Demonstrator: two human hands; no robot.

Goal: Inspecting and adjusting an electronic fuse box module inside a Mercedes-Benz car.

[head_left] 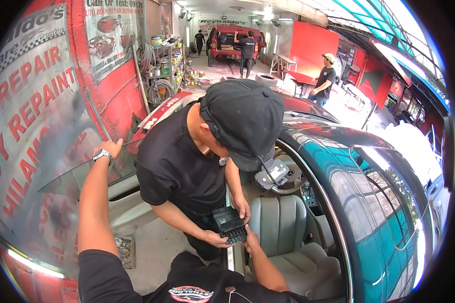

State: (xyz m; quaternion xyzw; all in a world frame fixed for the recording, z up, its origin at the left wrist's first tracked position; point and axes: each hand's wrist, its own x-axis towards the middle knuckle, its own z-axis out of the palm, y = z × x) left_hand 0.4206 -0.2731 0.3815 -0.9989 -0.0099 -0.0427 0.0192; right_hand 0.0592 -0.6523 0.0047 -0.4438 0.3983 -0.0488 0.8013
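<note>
My left hand (109,149), with a metal watch on its wrist, is closed over the upper edge of the open car door's window glass (119,169). With my right hand (251,239) I grip the right edge of a small black case (229,224), my thumb on its rim. The case's lid is raised, and rows of dark slots or pieces show inside; what they are is too small to tell. A co-worker in a black cap (245,118) stands bent over it, with one hand (216,239) under the case and the other (241,207) at its right side.
Right of us are the car's beige seat (278,227), steering wheel (290,174) and dark green roof (349,202). A tray (125,251) lies on the floor at left. Loaded shelves (169,65), a red vehicle (227,43) and other people (324,78) are farther back.
</note>
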